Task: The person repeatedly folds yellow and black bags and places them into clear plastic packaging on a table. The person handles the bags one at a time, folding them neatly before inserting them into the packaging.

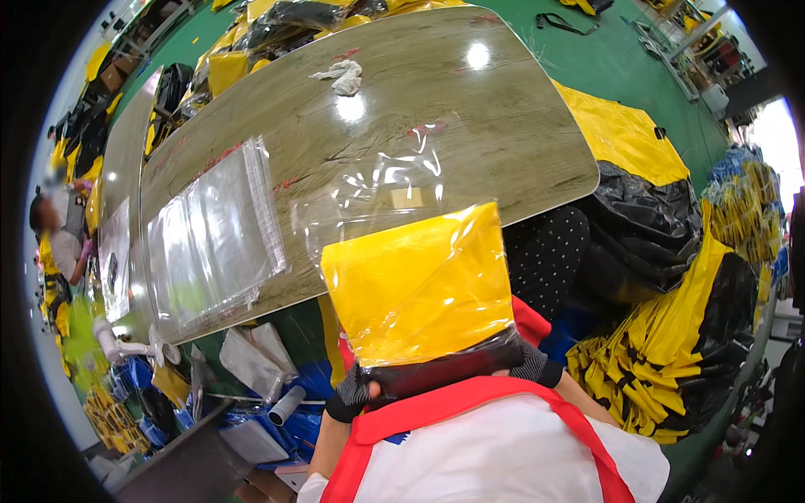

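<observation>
- Red apron strap (436, 402) over a white shirt (495, 457), nearest.
- Left: stacked clear bags (214, 239) on the table (486, 126); reddish marks (288, 183) beside them, unreadable.
- Left hand (354, 392), gloved, grasping the near-left corner of the yellow-and-black package (419, 289).
- Package: clear-wrapped, between both hands, by the table's near edge.
- Right hand (532, 367), gloved, grasping its near-right corner.
- Right: yellow-and-black sheets (654, 344), piled.

Workshop, packing type, evidenced by: wood-grain worktable (503, 117); stack of clear plastic bags (214, 226); bagged yellow article (419, 285); heaped yellow-and-black sheet goods (658, 339); green floor (620, 50); co-worker (64, 250) near second table (126, 168), left.
</observation>
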Available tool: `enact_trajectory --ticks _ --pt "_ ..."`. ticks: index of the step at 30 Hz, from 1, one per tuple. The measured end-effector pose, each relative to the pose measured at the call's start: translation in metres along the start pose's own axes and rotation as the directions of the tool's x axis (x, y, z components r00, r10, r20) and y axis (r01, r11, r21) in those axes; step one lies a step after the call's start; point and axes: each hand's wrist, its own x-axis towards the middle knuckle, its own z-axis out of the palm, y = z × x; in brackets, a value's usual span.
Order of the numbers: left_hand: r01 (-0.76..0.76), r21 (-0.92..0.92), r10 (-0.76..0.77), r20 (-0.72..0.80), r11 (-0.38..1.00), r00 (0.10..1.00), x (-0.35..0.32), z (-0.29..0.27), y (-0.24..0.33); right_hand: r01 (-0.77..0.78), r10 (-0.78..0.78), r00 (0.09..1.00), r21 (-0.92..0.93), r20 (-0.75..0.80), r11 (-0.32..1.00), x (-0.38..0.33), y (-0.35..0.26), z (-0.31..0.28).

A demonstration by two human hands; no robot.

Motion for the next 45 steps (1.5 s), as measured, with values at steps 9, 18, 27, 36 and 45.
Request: enact_trajectory --ticks 9,18,27,36,45 --pt "-0.183 -0.020 0.173 -0.248 0.983 0.953 0.093 0.064 0.009 0.482 -0.538 0.793 -0.245 -0.288 0.841 0.105 -0.099 0.014" --pt "-0.400 0.871 0.605 0.161 0.284 0.780 0.095 0.009 0.232 0.768 -0.752 0.569 -0.542 0.333 0.341 0.111 -0.192 -0.021" --pt "-0.503 0.682 0.764 -0.127 0.530 0.632 0.109 -0.052 0.199 0.712 -0.900 0.293 -0.554 -0.323 0.431 0.095 -0.196 -0.029" --pt "-0.722 0.055 0.575 -0.647 0.690 0.500 0.134 -0.020 0.170 0.702 -0.582 0.618 0.037 -0.529 0.712 0.142 -0.176 -0.005" --pt "-0.581 0.277 0.552 -0.747 0.765 0.370 0.121 -0.027 0.169 0.570 -0.509 0.775 0.069 -0.374 0.819 0.137 -0.164 -0.005"
